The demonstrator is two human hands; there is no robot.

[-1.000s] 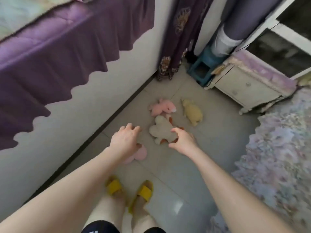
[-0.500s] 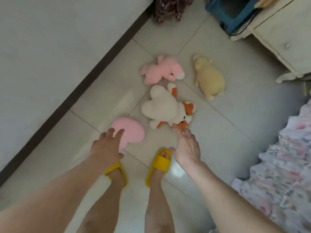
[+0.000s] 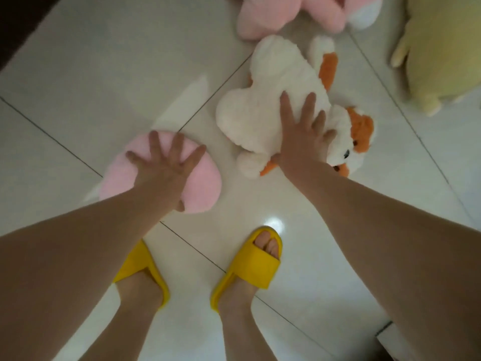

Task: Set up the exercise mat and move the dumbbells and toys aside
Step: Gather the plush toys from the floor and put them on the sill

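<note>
While both arms are stretched down toward the tiled floor (image 3: 78,74), the left hand (image 3: 162,168) is laid flat on a pink heart-shaped cushion (image 3: 203,183), its fingers spread wide and straight. The right hand (image 3: 299,136) is pressed on the back of a white and orange plush toy (image 3: 265,105), fingers extended and slightly splayed, nothing being gripped. The cushion is seen just left of the white toy, apart from it. Beyond the white toy, a pink plush toy (image 3: 286,14) is cut off by the top edge, almost touching it, and a pale yellow plush toy (image 3: 442,56) is placed at the upper right. Two feet in yellow slippers (image 3: 255,261) are planted near the cushion.
</note>
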